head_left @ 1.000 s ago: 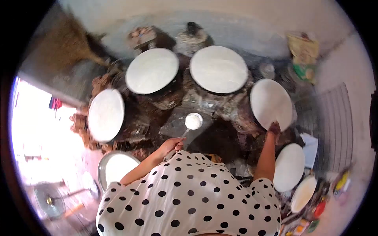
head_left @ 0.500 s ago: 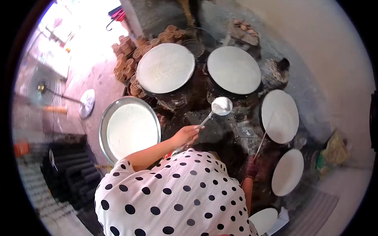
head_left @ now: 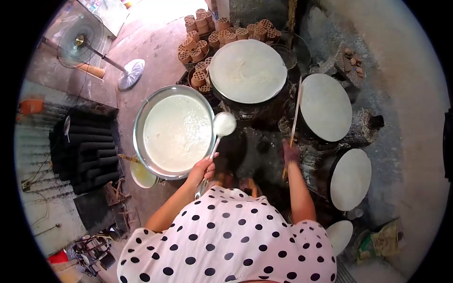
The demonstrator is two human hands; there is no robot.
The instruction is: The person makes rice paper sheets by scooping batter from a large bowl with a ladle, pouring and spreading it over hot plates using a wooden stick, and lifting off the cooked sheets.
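Note:
My left hand [head_left: 204, 170] is closed round the handle of a ladle [head_left: 224, 123] with white liquid in its bowl. The ladle's bowl is at the right rim of a wide metal basin [head_left: 137, 137], which holds creamy white batter [head_left: 177, 134]. In my right hand [head_left: 291, 153], which wears a dark reddish glove, is a long thin wooden stick [head_left: 297, 111]. It points away from me, along the left edge of a round white-topped pan [head_left: 326, 107]. Left of that is a larger round pan [head_left: 247, 70] with a pale, slightly textured surface.
More round white tops, one at the right [head_left: 351, 179] and one lower right [head_left: 339, 237], curve round beside me. Perforated clay-coloured cylinders [head_left: 193, 43] are piled at the back. A standing fan [head_left: 80, 41], a pale bucket [head_left: 143, 174] and black cylinders [head_left: 89, 155] are at the left.
The view has turned left. The ladle has moved from over the middle floor to the basin's right rim. My right hand has moved forward with the stick, from the right-side pan to the one farther back.

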